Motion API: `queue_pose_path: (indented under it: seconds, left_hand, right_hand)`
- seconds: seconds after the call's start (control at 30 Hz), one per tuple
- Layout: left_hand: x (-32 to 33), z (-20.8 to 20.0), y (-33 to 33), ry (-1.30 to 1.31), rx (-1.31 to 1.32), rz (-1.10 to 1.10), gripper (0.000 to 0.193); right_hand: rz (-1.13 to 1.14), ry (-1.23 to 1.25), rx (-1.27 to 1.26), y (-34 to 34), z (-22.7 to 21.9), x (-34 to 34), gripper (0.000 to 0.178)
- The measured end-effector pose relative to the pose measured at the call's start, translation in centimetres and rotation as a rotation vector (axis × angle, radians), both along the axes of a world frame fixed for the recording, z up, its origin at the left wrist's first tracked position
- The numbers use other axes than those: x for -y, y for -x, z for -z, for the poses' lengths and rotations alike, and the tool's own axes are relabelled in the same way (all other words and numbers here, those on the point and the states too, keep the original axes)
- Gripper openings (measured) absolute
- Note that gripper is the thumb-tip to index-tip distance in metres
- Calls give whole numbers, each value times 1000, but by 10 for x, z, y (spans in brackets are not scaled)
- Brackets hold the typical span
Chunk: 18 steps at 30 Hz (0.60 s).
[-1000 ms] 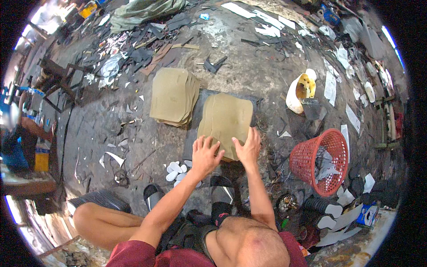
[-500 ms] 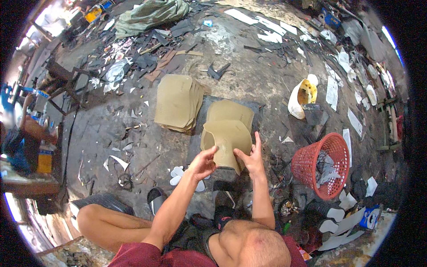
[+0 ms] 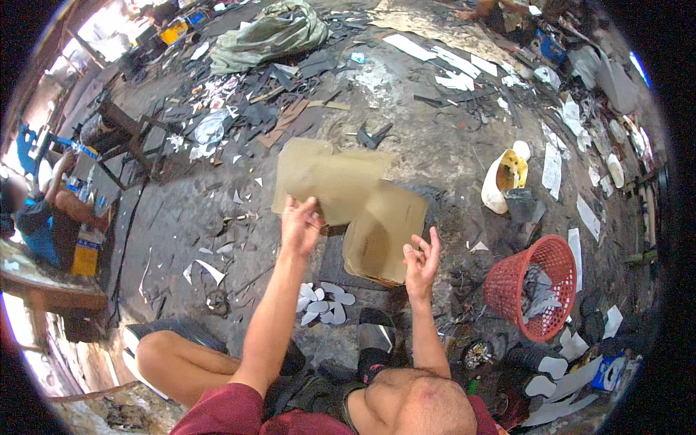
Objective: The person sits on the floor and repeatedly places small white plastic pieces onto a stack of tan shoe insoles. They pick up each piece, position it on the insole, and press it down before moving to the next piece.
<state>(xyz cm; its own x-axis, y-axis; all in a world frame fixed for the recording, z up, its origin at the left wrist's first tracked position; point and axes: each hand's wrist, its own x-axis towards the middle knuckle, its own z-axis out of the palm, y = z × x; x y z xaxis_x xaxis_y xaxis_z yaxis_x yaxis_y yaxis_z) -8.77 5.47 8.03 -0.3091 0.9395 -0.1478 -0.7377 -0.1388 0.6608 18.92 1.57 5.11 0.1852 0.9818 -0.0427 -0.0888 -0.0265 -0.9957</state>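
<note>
Thin tan sheet (image 3: 355,177), plain, matte, slightly blurred, overlaps left stack (image 3: 296,170) and right stack (image 3: 388,235). Left hand (image 3: 299,230) at its edge, can't tell if gripping; right hand (image 3: 422,272) empty, loosely spread.

Soft light, white glare at left, partly shadowed tan stack (image 3: 388,230), fisheye-curved edges, black corners

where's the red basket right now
In the head view, the red basket is on the floor to the right of the right hand, lower in the picture than the white container with the yellowish inside.
</note>
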Motion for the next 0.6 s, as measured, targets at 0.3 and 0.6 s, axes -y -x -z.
queue_pose_path:
  seconds: [0.3,0.6]
  left_hand:
    - [-25,109,86,437,256,-207,51]
    - [5,81,43,800,-29,-418,62]
  right_hand:
    - [-305,-297,976,1,33,35,33]
    - [-310,-201,1200,-3,45,-59,45]
